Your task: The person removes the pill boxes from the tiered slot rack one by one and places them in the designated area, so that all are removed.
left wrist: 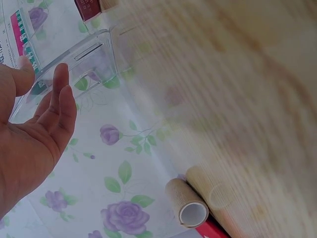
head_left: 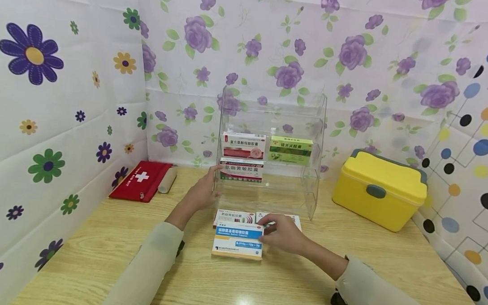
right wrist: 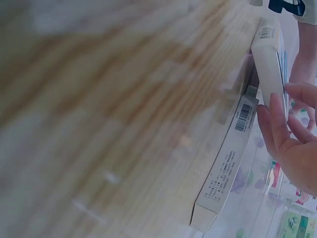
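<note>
A blue-and-white medicine box is tilted up in front of the clear rack, and my right hand pinches its right edge between thumb and fingers. The right wrist view shows the white side of this box against the fingers. Behind it, two more medicine boxes lie low at the rack's foot, one white with red curves and one white box partly covered by my right hand. My left hand is at the rack's left side, fingers loosely bent, fingertips by the white-and-red box on a lower tier.
The clear tiered rack also bears a red-and-white box and a green-yellow box. To the left lie a red first aid pouch and a beige bandage roll. A yellow lidded case stands right.
</note>
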The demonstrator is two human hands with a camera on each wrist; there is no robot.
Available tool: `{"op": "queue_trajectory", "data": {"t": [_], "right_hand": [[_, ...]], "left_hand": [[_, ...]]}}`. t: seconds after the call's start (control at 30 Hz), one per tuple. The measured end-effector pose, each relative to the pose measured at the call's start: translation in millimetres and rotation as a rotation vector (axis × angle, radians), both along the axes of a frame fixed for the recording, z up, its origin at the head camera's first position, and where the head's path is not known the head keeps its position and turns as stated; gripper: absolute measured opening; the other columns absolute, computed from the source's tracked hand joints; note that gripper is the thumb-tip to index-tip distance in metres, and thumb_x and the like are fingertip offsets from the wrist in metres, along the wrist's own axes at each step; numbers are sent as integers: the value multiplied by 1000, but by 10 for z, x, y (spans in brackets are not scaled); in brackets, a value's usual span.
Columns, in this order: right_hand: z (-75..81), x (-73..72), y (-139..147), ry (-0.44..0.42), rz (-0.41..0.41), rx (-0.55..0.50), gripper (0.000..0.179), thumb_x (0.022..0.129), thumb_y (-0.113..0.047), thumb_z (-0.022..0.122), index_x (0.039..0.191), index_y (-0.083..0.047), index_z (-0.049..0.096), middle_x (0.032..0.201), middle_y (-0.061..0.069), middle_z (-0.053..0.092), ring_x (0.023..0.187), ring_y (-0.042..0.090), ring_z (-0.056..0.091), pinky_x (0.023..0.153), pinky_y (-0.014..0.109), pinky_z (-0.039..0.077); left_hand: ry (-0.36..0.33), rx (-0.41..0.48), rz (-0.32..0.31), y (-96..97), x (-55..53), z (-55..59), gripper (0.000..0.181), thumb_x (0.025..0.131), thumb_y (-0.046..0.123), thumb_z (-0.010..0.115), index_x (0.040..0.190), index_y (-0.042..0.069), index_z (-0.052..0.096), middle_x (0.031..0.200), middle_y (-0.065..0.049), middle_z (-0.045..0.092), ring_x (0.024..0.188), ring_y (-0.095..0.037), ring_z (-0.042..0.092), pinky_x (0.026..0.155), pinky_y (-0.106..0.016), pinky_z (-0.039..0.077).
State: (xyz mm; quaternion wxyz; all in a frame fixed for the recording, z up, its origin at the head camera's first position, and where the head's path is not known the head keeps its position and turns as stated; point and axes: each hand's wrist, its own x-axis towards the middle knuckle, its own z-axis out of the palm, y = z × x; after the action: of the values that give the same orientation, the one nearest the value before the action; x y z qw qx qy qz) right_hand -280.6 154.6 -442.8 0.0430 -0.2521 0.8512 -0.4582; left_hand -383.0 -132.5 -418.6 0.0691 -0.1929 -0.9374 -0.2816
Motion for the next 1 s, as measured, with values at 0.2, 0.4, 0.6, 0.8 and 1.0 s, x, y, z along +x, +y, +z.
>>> {"op": "queue_trajectory", "data": {"t": [0.2,0.4,0.6,0.8,1.0], "right_hand": [[-19,-17,-43,9,10,29,32,82,-9,81,111,-4,69,109,8,69,91,19,71,71,27,56],[-37,-20,-86,18,20,44,31,82,-9,80,110,-3,69,108,8,69,89,18,71,71,26,56],[-37,-12,-127,7,37,61,29,83,-11,80,109,-4,69,109,8,68,88,18,70,69,27,56],[-25,2,-162,-1,46,61,28,84,-10,79,109,-2,69,110,9,68,88,17,70,70,26,56],[-3,2,-178,19,42,90,28,83,-9,79,108,-2,69,109,9,69,85,16,69,69,27,55]], "left_hand": [[5,-1,1,3,-11,-6,89,91,6,71,154,26,11,128,-21,57,96,-33,63,59,-34,47],[6,6,-3,4,1,-2,88,91,6,72,153,25,12,128,-22,57,97,-33,63,60,-34,47],[2,11,-9,1,-4,-7,90,91,5,71,154,26,11,128,-21,57,86,-31,62,55,-32,46],[2,9,-6,1,2,4,89,91,6,71,154,25,11,131,-24,56,100,-36,64,59,-32,48],[11,4,-7,-1,8,13,88,91,6,71,154,25,12,131,-24,56,96,-35,64,58,-33,47]]}}
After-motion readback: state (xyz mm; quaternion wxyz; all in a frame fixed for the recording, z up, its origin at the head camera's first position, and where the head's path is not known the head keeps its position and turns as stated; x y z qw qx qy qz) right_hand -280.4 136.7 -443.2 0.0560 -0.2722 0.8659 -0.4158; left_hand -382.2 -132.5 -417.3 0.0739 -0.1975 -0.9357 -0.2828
